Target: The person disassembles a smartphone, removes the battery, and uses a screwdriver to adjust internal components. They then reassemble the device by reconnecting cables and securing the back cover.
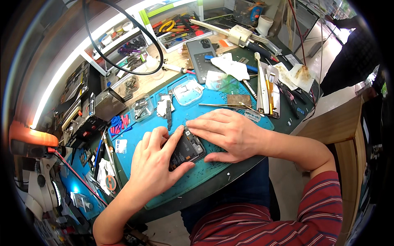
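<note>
An opened phone (186,151) with its back cover off and dark battery showing lies on the blue work mat (205,107). My left hand (158,162) grips its left edge, thumb under the lower side and fingers curled over the top. My right hand (227,132) rests palm down on its upper right corner, fingertips pressing at the top edge. Both forearms come in from below; the right sleeve is red with stripes.
On the mat lie a clear plastic tray (188,91), small parts (143,108), tweezers (223,105) and a brown pad (239,99). Behind are a phone back cover (201,57), white tissues (230,64), hand tools (269,88). A microscope (41,184) stands left.
</note>
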A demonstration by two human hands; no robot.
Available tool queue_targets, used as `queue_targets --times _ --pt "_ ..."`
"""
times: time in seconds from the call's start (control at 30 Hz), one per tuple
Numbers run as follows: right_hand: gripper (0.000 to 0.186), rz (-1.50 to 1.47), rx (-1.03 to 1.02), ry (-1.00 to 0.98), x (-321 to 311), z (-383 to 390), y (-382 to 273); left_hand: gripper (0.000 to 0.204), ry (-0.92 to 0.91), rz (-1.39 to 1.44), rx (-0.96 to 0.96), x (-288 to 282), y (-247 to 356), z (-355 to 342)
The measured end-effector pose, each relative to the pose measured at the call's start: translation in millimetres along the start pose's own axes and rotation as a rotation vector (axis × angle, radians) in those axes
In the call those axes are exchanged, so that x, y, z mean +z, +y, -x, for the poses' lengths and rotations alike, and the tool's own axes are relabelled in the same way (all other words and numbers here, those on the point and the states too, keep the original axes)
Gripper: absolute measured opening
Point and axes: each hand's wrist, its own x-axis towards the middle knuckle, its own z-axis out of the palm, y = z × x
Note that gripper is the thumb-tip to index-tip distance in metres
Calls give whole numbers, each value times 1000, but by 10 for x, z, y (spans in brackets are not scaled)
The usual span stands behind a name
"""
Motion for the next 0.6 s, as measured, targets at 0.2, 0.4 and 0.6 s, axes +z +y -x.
queue_targets --times 0.2,0.4,0.6 --pt "62 14 43 -11 2 -16 -12 86 -42 5 10 -39 -4 -42" --pt "62 -23 36 9 -10 -18 8 85 -7 78 21 -4 -14 -69" --pt "52 -55 7 26 26 5 46 80 101 46 43 107 3 -57"
